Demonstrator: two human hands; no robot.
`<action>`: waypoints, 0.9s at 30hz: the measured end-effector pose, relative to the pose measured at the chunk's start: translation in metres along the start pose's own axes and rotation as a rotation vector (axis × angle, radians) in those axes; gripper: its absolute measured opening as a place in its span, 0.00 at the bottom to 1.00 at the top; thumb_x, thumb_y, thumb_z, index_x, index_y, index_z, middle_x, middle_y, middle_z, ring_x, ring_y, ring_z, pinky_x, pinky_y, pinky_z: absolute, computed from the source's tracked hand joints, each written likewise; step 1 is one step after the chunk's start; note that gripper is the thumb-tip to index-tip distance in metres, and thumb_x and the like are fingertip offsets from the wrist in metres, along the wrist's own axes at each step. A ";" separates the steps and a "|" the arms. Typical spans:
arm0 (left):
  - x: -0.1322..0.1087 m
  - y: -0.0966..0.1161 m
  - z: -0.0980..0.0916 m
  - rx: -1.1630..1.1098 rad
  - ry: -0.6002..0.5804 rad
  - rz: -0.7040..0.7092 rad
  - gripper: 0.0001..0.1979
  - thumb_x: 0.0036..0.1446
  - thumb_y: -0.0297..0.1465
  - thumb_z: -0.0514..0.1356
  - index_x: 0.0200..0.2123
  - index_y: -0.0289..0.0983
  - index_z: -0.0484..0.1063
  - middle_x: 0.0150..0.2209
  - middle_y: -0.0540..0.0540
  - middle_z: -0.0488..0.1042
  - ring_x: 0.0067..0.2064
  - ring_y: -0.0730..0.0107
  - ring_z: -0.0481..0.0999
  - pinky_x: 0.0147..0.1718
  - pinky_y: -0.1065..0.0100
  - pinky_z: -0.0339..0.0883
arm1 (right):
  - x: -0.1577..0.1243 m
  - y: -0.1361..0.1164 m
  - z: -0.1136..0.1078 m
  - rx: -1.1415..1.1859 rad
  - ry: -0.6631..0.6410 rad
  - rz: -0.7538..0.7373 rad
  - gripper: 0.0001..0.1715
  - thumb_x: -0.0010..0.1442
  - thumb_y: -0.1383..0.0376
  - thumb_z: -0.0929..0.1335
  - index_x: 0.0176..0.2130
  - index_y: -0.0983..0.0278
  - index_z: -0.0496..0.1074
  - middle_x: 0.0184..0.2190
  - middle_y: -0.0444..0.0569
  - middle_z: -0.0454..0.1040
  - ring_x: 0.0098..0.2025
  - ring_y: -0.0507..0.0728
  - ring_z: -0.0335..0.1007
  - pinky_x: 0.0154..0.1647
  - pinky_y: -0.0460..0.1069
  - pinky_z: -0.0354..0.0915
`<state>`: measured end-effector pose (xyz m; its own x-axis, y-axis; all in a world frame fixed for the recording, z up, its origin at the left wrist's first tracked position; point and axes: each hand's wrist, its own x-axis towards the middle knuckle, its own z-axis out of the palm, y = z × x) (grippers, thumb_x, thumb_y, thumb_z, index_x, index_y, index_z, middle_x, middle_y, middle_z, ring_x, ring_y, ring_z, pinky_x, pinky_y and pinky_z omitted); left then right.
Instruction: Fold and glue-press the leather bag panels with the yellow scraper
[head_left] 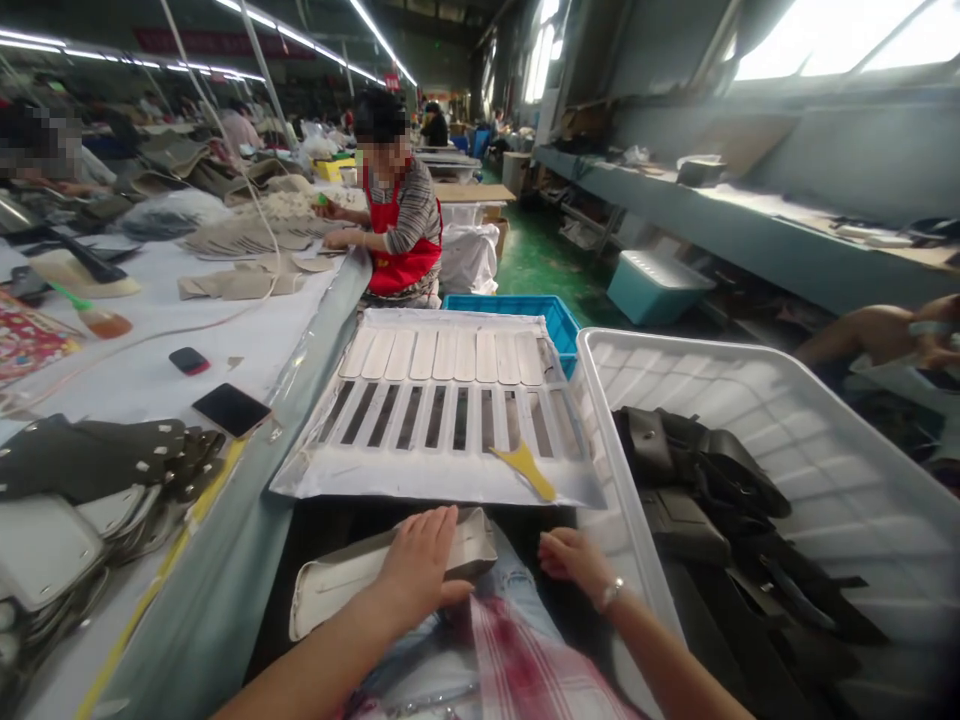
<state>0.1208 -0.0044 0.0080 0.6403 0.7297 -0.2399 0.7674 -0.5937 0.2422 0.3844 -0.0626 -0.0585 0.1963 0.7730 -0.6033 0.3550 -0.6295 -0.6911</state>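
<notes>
Left hand (424,552): palm down, fingers extended close together, thumb out to the side, laid across a bundle of beige pieces (334,590). Contact yes; can't tell how firmly, underside of the bundle is hidden. Bundle sits over the lap, just below the near edge of the slotted board, one end pointing left, the other sticking out past the fingers.

Right hand (574,558): off to the right, apart from the bundle, fingers curled in. Can't tell if anything small is pinched in there. Bracelet (612,594) on that wrist.

Slotted board (442,474) is straight ahead. Row of cream strips (444,356) along its far part, long slots in front of them, yellow scraper (525,470) lying at the near right.

White bin (690,345) right of the board, dark bags (697,500) piled inside. Blue crate (517,305) behind the board.

Table (247,340) on the left: black phone (232,410) near the edge, small dark gadget (189,361) beyond it, stack of dark grey pieces (94,455) nearer. Co-worker in a red apron (405,245) at the table's far edge, both hands on work there.
</notes>
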 end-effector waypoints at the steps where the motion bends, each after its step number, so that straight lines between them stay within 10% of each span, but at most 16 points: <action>1: 0.001 0.002 0.003 0.007 0.016 -0.022 0.43 0.48 0.49 0.60 0.60 0.29 0.55 0.60 0.34 0.58 0.59 0.50 0.59 0.58 0.53 0.51 | 0.014 -0.001 -0.008 -0.070 0.083 -0.016 0.18 0.59 0.54 0.61 0.33 0.65 0.67 0.32 0.52 0.72 0.34 0.55 0.71 0.36 0.50 0.67; 6: 0.006 0.011 0.010 0.049 0.095 -0.071 0.38 0.48 0.47 0.61 0.57 0.30 0.60 0.57 0.33 0.64 0.56 0.48 0.64 0.55 0.52 0.54 | 0.089 -0.023 -0.025 -0.458 0.285 -0.065 0.19 0.55 0.64 0.66 0.48 0.64 0.67 0.52 0.57 0.64 0.56 0.63 0.58 0.53 0.53 0.55; 13: 0.012 0.004 0.009 0.002 0.057 -0.071 0.39 0.46 0.47 0.62 0.57 0.31 0.60 0.56 0.34 0.64 0.55 0.49 0.63 0.55 0.53 0.53 | 0.151 -0.040 -0.035 -0.747 0.176 0.111 0.22 0.55 0.63 0.69 0.48 0.69 0.66 0.46 0.56 0.68 0.45 0.59 0.66 0.46 0.56 0.63; 20: 0.028 -0.006 -0.007 -0.123 -0.074 0.018 0.46 0.37 0.53 0.64 0.55 0.29 0.59 0.49 0.34 0.68 0.49 0.48 0.68 0.51 0.53 0.59 | 0.161 -0.041 -0.020 -0.802 0.037 0.054 0.14 0.61 0.61 0.65 0.43 0.67 0.67 0.39 0.48 0.69 0.38 0.54 0.68 0.40 0.53 0.66; 27: 0.070 -0.040 -0.033 -0.516 -0.587 0.257 0.57 0.32 0.51 0.67 0.63 0.37 0.47 0.58 0.37 0.60 0.55 0.49 0.65 0.53 0.56 0.58 | 0.108 -0.042 -0.011 -0.620 0.038 -0.114 0.13 0.53 0.76 0.60 0.40 0.68 0.65 0.33 0.51 0.70 0.32 0.53 0.66 0.33 0.47 0.60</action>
<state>0.1339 0.0820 0.0126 0.8173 0.2110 -0.5363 0.5739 -0.3832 0.7238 0.4009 0.0487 -0.0901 0.1544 0.8417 -0.5173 0.8372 -0.3895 -0.3839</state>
